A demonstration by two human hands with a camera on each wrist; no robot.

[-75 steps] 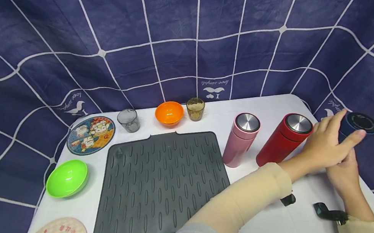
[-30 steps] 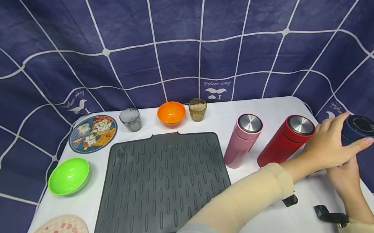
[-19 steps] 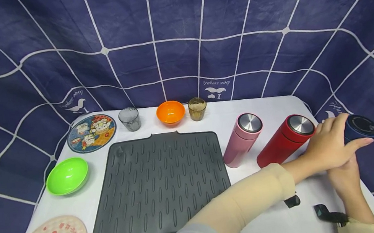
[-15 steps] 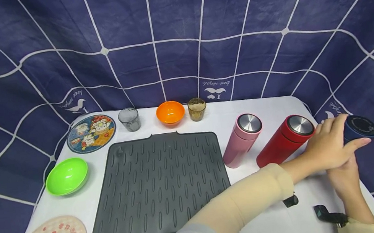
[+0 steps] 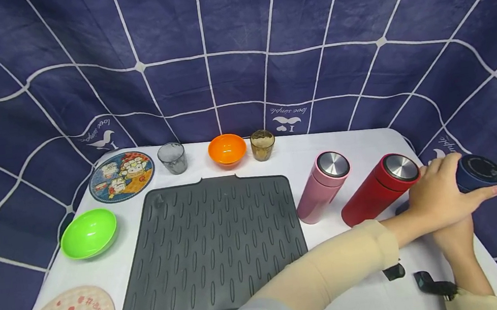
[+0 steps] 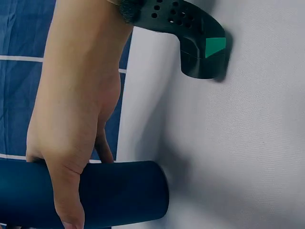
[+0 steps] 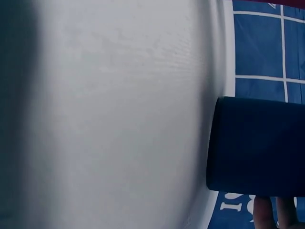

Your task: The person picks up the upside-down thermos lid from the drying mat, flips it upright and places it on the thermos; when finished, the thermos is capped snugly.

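Observation:
A dark blue thermos flask stands at the table's right side, its round lid facing up. My left hand grips it near the lid, thumb stretched along the near side and fingers around the far side. Below it my right hand, mostly hidden in the head view, holds the body. In the left wrist view the right hand wraps the flask, with its base end free. The right wrist view shows the flask and fingertips at its lower edge; whose they are I cannot tell.
Left of the hands stand a red thermos and a pink thermos. A grey draining mat lies mid-table. Around it are a green bowl, orange bowl, two small glasses and two round mats.
The left thumb has dropped from across the lid to along its near side. Both forearms have shifted slightly, and a bit of the blue flask's base now shows left of the left wrist.

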